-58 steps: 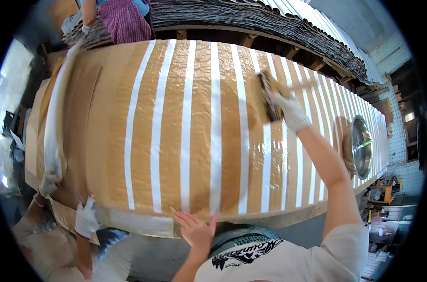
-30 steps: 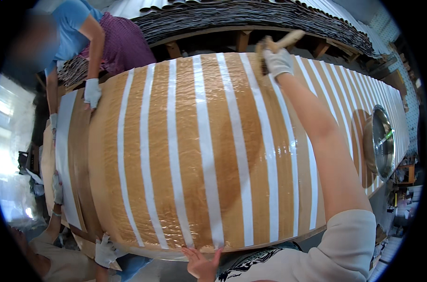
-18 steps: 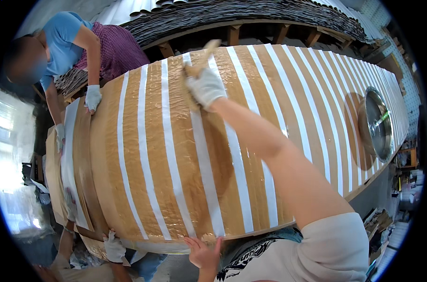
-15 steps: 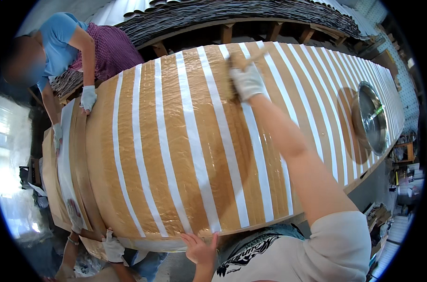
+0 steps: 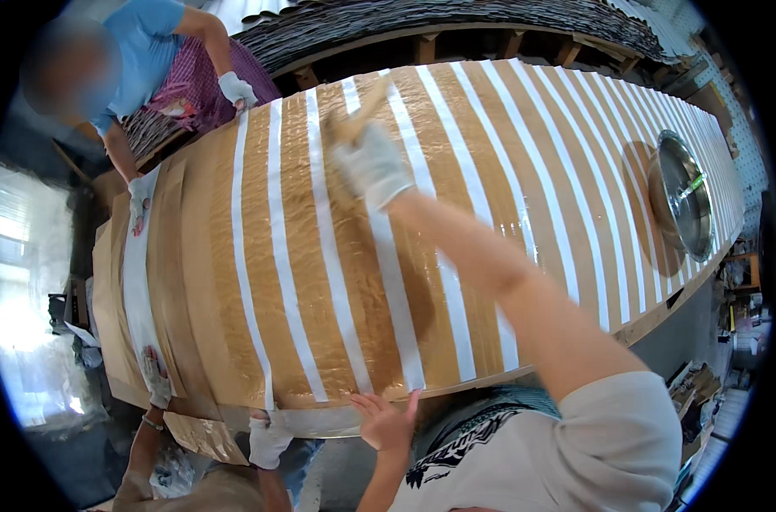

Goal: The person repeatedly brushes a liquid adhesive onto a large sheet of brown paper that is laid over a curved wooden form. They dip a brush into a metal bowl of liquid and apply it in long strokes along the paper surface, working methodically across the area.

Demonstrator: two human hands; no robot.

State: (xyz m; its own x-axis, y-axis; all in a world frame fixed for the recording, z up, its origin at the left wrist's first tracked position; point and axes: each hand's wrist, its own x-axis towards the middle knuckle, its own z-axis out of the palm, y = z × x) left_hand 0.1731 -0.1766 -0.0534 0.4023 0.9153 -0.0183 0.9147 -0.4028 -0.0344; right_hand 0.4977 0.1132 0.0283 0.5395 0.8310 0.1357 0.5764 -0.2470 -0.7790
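Observation:
A long curved panel (image 5: 260, 282) with glossy brown and white stripes fills the view. My right hand (image 5: 373, 164), in a white glove, reaches far across it and grips a wooden-handled brush (image 5: 356, 117) pressed on a brown stripe near the far edge. My bare left hand (image 5: 386, 421) rests with fingers spread on the panel's near edge. The brush's bristle end is partly hidden by my glove.
A round metal fitting (image 5: 683, 206) sits in the panel at right. A person in a blue shirt (image 5: 153, 51) with white gloves stands at the far left end. Another person's gloved hands (image 5: 268, 439) hold the near left edge. Stacked dark sheets (image 5: 456, 19) lie behind.
My right hand with the brush has swept left along the panel's far side, from the middle stripes toward the left ones. My left hand has stayed on the near edge.

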